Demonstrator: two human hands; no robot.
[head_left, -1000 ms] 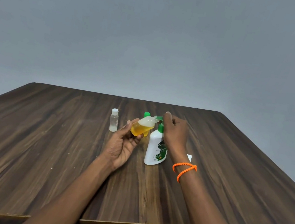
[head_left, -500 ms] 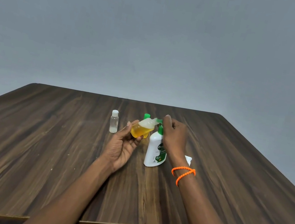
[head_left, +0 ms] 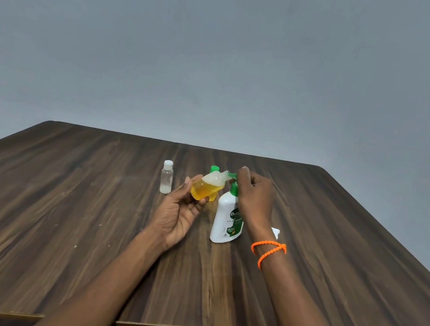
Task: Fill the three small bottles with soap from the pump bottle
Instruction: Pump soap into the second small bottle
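We see a small clear bottle (head_left: 207, 188) tilted in the left hand (head_left: 179, 214), fingers curled under it, its open neck at the green spout of the white pump bottle (head_left: 227, 222). Amber soap fills most of it, with pale foam above. The right hand (head_left: 254, 199) curls over the pump head. Left of them stands a capped, clear small bottle (head_left: 166, 177) on the dark wood-grain table (head_left: 58, 207).

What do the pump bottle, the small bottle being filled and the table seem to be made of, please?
Pump bottle: opaque white plastic, glossy, with a green pump.
Small bottle: clear plastic, probably; the yellow soap shows through.
Table: dark wood-grain top, likely laminate; its front edge shows a pale board.
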